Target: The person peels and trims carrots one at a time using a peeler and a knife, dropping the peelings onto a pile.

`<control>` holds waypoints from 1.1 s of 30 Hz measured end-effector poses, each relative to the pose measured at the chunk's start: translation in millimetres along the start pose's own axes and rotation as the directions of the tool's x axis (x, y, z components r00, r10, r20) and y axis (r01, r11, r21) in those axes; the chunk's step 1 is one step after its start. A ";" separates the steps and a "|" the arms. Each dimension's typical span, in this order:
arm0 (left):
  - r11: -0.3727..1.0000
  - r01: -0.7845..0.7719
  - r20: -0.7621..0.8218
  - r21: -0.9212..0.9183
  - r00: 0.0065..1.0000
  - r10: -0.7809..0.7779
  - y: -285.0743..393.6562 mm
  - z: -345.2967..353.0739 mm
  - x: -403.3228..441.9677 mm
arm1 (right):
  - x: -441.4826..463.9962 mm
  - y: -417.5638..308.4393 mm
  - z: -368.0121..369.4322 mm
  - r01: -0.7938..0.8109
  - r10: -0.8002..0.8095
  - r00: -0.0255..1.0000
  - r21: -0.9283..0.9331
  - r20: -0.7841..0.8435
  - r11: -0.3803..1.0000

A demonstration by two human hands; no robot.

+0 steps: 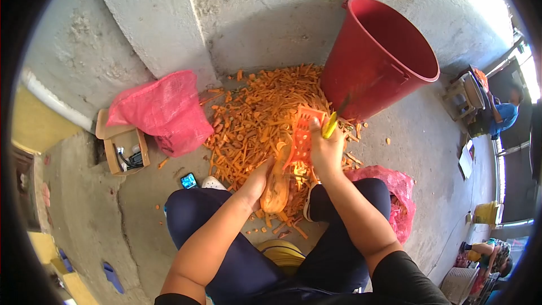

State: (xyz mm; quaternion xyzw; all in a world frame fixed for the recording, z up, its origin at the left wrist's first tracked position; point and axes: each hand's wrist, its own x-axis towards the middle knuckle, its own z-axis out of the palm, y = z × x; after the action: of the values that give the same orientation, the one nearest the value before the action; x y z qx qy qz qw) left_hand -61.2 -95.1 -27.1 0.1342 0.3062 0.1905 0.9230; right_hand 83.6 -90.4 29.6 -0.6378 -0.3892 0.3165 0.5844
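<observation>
Black sleeve (407, 279), long vegetable (275, 191) (orange)

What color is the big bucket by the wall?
The bucket is dark red, seen best in the head view.

– What's L hand (258, 179) got?
– Big orange veg (275, 192). R hand (327, 149): yellow-handled knife (329, 126) + slotted plastic pc (301, 146).
– Nearby?
– Pile of orange bits (254, 107) on flr (141, 214), red bin (361, 68) w/ open top, pink sack (175, 113) by cardbd box (112, 161).
</observation>
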 end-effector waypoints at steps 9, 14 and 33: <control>0.993 -0.009 -0.013 0.117 1.000 0.010 -1.6 4.1 3.0 | -15.7 6.9 10.3 0.104 -0.103 0.994 -0.453 0.027 0.885; 0.914 -0.023 0.235 0.405 0.969 -0.079 -14.2 -0.9 -8.3 | 57.8 29.5 -23.2 0.135 -0.354 0.871 -0.526 -0.340 0.840; 0.984 0.018 0.047 0.175 0.999 -0.027 -3.4 0.4 -3.4 | 13.8 -8.1 -3.1 -0.007 -0.003 0.996 -0.109 -0.094 0.994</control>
State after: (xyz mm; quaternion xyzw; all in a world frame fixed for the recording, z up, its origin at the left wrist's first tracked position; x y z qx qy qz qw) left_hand -62.5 -99.7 -26.3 0.2156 0.3006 0.1492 0.9170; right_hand 92.0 -79.9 38.8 -0.6834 -0.3773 0.2649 0.5660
